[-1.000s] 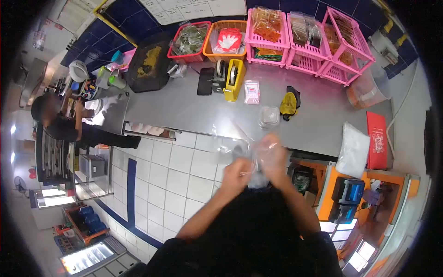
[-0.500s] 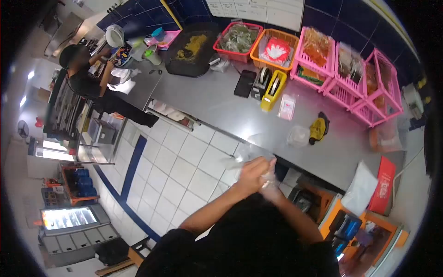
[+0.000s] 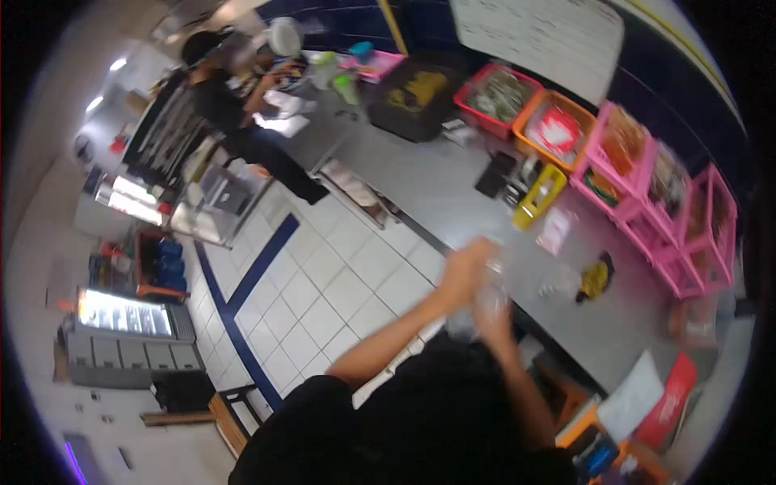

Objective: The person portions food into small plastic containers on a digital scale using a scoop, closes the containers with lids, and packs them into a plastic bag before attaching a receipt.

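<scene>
My left hand (image 3: 467,271) is closed at chest height in front of the counter edge, blurred by motion. Its fingers grip thin clear plastic at the tips of my right hand. Over my right hand (image 3: 491,311) lies a clear plastic glove (image 3: 493,295), loose and wrinkled down to the wrist. The right fingers are smeared and partly covered by the left hand. Beyond both hands, on the steel counter, are a small clear plastic item (image 3: 556,284) and a yellow-and-black item (image 3: 596,277), both apart from my hands.
The steel counter (image 3: 436,190) carries a yellow tape dispenser (image 3: 540,196), a dark flat object (image 3: 495,174), a black tray (image 3: 404,113), an orange basket (image 3: 533,149) and pink baskets (image 3: 626,174). A co-worker (image 3: 234,113) stands farther along. White floor tiles (image 3: 323,283) lie left.
My view has turned, so the counter things sit farther right and lower. Both hands remain together; the loose plastic that stuck out to the left of them no longer shows there.
</scene>
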The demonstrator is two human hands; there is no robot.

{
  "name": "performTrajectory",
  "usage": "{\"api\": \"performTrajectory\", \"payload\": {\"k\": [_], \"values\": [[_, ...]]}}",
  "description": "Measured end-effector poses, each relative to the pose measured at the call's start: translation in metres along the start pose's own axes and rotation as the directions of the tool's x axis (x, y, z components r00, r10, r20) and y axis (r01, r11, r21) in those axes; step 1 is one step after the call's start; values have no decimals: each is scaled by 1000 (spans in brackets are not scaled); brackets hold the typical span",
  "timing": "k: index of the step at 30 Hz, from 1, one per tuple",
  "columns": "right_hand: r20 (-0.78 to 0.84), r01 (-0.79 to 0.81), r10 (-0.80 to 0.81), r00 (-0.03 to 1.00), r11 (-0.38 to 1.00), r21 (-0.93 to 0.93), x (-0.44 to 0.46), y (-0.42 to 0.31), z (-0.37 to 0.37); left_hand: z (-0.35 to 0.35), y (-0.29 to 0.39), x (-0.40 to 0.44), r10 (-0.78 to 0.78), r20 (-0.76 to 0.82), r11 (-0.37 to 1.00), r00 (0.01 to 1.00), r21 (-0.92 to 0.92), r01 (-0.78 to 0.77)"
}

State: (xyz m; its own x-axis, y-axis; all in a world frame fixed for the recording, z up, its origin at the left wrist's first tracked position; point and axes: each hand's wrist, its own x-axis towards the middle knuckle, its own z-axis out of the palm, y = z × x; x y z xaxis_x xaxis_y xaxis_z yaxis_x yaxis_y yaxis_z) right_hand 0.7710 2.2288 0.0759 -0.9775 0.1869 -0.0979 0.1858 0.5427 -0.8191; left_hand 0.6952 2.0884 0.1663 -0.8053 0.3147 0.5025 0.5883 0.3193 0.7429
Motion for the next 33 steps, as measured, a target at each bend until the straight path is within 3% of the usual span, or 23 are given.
{"api": "performTrajectory", "payload": {"k": [1,2,3,4,5,6,8,10,12,13,15,16,18,20,22,23,25,26,27,28,30,31,33], "values": [[-25,-108,106,994,990,-96,18,-1,-19,-8,-40,-14,-185,-53,981,981,42,188],[-320,56,-73,945,997,-61,54,39,-52,-29,-81,-26,-389,-117,865,914,295,406],[-241,20,-17,970,1000,10,71,34,-102,-64,-73,-14,-653,-66,716,755,271,643],[-161,-27,39,986,997,74,87,28,-152,-64,-90,-20,-660,16,714,751,322,621],[-266,59,-104,958,983,-173,94,2,-146,-60,-104,-29,-667,87,710,740,376,596],[-276,75,-120,954,983,-168,108,1,-140,-53,-96,-29,-664,114,717,739,378,586],[-258,138,-171,951,980,-141,128,-1,-126,-35,-63,-14,-185,-36,821,982,544,175],[-247,146,-175,953,981,-131,134,-23,-125,-24,-55,1,-115,35,827,993,557,77],[67,164,-153,986,958,-234,135,-46,-127,-7,-60,24,34,212,852,977,506,-139],[60,136,-125,990,960,-244,143,-41,-125,4,-72,39,59,210,816,976,553,-168],[59,169,-159,986,942,-291,156,-31,-119,28,-156,50,-275,421,877,864,478,46],[53,152,-142,988,937,-314,155,-42,-123,29,-162,59,-264,430,891,863,452,48],[-289,185,-437,852,767,-614,152,-71,-111,25,-174,73,-384,450,918,806,94,385],[-47,341,-366,929,901,-266,139,-86,-74,18,-164,77,-421,483,864,767,-44,502],[339,275,-233,911,958,-80,148,-63,-11,17,-178,74,-489,617,621,617,-250,743],[322,245,-208,924,966,-79,148,-30,21,13,-192,72,-478,643,618,598,-236,749],[202,149,-77,976,918,-368,149,32,69,-2,-231,75,-529,676,422,513,-315,850],[201,135,-64,978,921,-366,145,31,69,-18,-241,82,-597,571,546,563,-224,807],[141,32,54,988,842,-539,138,27,67,-35,-250,89,-641,456,649,617,-108,753],[213,65,96,972,765,-640,130,65,83,-48,-263,92,-644,472,644,602,-91,760],[265,89,157,951,683,-725,123,103,94,-54,-279,108,-404,464,886,788,-14,463],[324,-43,301,897,789,-613,124,94,83,-54,-258,123,-389,486,890,782,-21,455],[376,-215,432,820,841,-496,127,81,67,-55,-187,151,-98,413,984,905,175,27]]}}
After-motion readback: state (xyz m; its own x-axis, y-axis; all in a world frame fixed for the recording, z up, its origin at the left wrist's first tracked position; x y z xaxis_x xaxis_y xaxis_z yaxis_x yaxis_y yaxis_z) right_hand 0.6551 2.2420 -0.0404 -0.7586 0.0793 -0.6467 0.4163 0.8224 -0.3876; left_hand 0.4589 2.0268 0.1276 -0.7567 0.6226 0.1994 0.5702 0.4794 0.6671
